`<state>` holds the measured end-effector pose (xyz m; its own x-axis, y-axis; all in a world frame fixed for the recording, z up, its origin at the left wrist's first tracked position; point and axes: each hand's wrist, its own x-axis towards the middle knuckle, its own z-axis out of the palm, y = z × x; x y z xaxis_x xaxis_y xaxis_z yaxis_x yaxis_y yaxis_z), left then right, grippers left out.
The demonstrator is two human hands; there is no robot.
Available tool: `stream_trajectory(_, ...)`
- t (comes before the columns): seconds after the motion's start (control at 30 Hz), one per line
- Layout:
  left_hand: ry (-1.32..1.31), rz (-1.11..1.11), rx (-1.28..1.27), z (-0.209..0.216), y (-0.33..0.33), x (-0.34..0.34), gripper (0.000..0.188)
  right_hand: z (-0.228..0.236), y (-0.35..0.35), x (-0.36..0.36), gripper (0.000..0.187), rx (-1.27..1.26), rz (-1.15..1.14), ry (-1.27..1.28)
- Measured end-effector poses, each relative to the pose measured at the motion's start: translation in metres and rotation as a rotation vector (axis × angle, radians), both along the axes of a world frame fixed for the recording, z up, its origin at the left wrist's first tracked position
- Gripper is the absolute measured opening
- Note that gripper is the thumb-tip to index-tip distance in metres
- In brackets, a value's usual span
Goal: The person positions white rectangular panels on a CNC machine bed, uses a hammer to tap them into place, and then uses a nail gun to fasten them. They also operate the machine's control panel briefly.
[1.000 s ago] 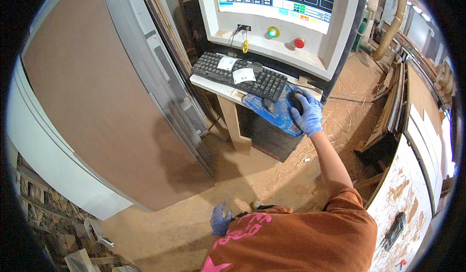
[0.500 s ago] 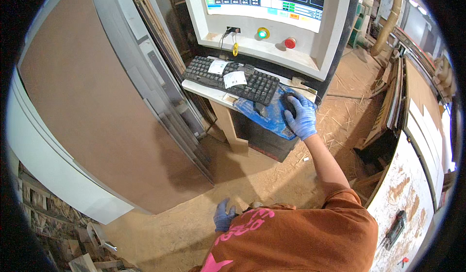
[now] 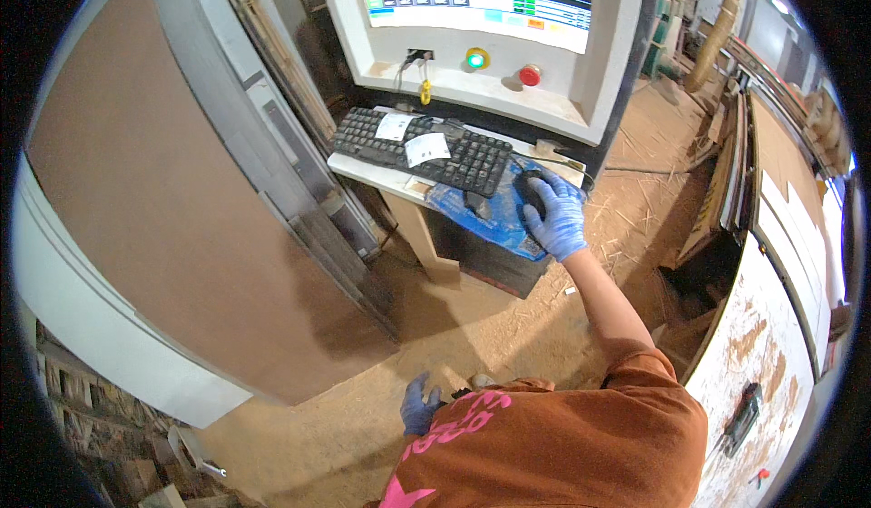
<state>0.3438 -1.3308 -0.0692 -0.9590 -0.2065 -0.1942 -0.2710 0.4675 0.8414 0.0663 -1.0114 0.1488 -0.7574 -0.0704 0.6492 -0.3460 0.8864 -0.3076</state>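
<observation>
My right hand [image 3: 557, 218], in a blue glove, rests over a black computer mouse [image 3: 532, 190] on a worn blue mouse pad [image 3: 485, 220]. Left of the mouse, a dusty black keyboard [image 3: 472, 165] lies on a narrow white shelf, with two white paper labels [image 3: 427, 150] on its keys. Above the shelf, a lit screen [image 3: 481, 0] sits in a pale console. My left hand [image 3: 419, 405], also gloved in blue, hangs low beside my body, its thumb and fingers apart and nothing visible in it.
A green-lit button [image 3: 476, 59] and a red push button [image 3: 529, 75] sit below the screen. Large brown and white panels [image 3: 181, 200] lean at the left. Sawdust and wood shavings cover the floor [image 3: 508, 336]. At the right, a dusty white board [image 3: 753, 354] carries a black tool [image 3: 742, 419].
The view has shifted slightly, so the console and keyboard appear a little further left and higher. My right hand stays on the mouse and my left hand still hangs low.
</observation>
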Motion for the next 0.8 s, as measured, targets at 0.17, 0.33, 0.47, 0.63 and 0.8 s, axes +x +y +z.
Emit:
stream_trajectory(0.17,0.017,-0.012,0.024,-0.025,-0.018,0.007,0.051,0.005,-0.009,-0.005,0.036,-0.031,0.116,0.074)
stream_trajectory(0.33,-0.077,0.045,0.141,-0.015,0.001,-0.010,0.047,-0.003,-0.007,-0.002,0.043,-0.033,0.033,-0.001)
stream_trajectory(0.47,-0.103,0.017,0.258,0.012,0.024,-0.021,0.045,0.000,0.008,0.008,0.046,-0.037,-0.006,-0.039)
stream_trajectory(0.63,-0.033,-0.020,0.166,-0.038,0.008,-0.026,0.043,-0.001,0.007,0.001,0.047,-0.038,0.031,0.027)
stream_trajectory(0.8,0.194,0.009,0.044,-0.054,0.004,-0.013,0.044,0.040,-0.013,0.016,0.041,-0.123,0.194,0.181)
